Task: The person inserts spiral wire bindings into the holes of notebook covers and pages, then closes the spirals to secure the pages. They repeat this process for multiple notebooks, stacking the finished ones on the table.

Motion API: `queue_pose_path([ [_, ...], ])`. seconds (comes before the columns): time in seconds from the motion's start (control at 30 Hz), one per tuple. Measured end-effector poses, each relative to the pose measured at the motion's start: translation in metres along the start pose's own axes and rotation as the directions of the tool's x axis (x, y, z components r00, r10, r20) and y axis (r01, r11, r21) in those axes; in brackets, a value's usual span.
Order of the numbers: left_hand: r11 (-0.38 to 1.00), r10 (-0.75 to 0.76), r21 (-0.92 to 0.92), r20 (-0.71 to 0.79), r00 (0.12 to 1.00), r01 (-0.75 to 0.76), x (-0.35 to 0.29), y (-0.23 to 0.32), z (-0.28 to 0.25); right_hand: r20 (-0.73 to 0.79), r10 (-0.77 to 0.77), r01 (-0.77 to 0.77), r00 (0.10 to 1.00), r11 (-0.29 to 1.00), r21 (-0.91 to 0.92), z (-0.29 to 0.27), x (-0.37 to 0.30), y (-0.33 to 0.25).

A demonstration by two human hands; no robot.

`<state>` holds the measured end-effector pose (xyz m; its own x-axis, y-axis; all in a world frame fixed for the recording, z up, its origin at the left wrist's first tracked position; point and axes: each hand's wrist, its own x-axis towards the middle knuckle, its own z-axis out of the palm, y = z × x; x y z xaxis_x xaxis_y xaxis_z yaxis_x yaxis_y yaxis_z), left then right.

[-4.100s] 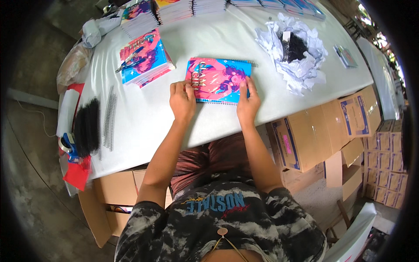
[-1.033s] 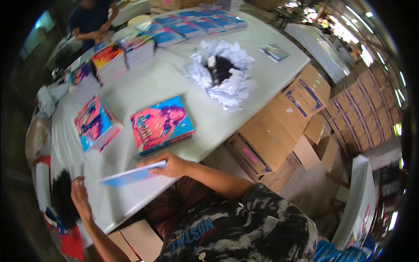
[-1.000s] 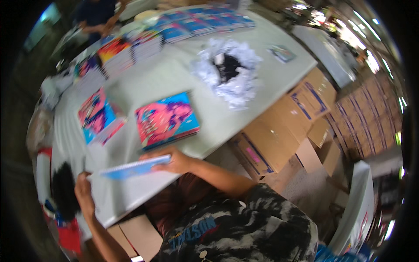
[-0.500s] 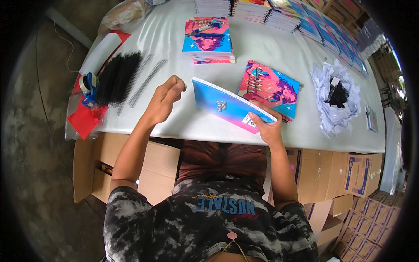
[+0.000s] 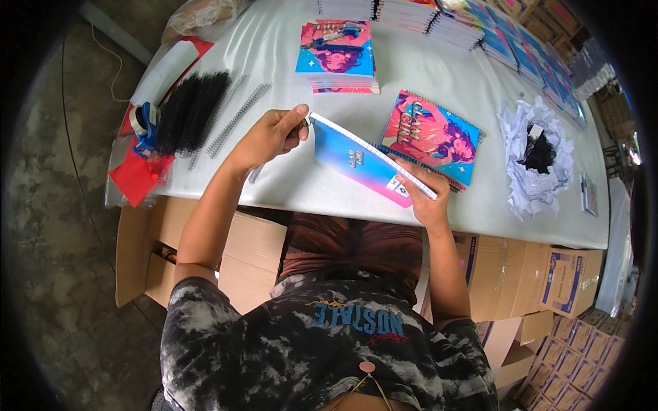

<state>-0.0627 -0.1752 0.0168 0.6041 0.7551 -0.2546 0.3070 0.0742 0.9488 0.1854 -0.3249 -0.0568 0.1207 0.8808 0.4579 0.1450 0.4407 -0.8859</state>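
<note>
My right hand (image 5: 419,188) grips a thin book block (image 5: 356,162) with a blue-to-pink cover, its white edge tilted up and a row of punched holes along it. My left hand (image 5: 282,133) is closed at the far left corner of that edge. A dark spiral binding coil (image 5: 256,172) shows under the left wrist and seems to run into the fingers; most of it is hidden. Just beyond the right hand lies a spiral-bound notebook (image 5: 432,137) with a pink and blue illustrated cover. Farther off stands a stack of similar books (image 5: 336,58) with a pen-like tool on top.
On the left of the table lie a pile of black coils (image 5: 194,113), loose coils (image 5: 240,120), a blue tape dispenser (image 5: 144,128) and red sheets (image 5: 133,179). Crumpled white paper (image 5: 517,175) holds black scraps at right. More notebooks (image 5: 510,51) line the far edge; cardboard boxes (image 5: 253,264) stand below.
My left hand has moved right and up to the book block's corner. A coil now shows below its wrist. The book block has turned, its punched edge facing up more.
</note>
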Motion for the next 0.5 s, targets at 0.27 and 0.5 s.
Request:
queue_pose_path([
  [0.27,0.950,0.210,0.222,0.071,0.975,-0.220,0.009,0.016,-0.021,0.012,-0.014,0.013,1.000,0.999,0.035,0.000,0.005,-0.002],
  [0.5,0.426,0.389,0.811,0.235,0.890,-0.401,-0.009,0.042,-0.009,-0.005,0.176,-0.176,0.984,0.984,-0.020,0.002,-0.009,-0.003],
])
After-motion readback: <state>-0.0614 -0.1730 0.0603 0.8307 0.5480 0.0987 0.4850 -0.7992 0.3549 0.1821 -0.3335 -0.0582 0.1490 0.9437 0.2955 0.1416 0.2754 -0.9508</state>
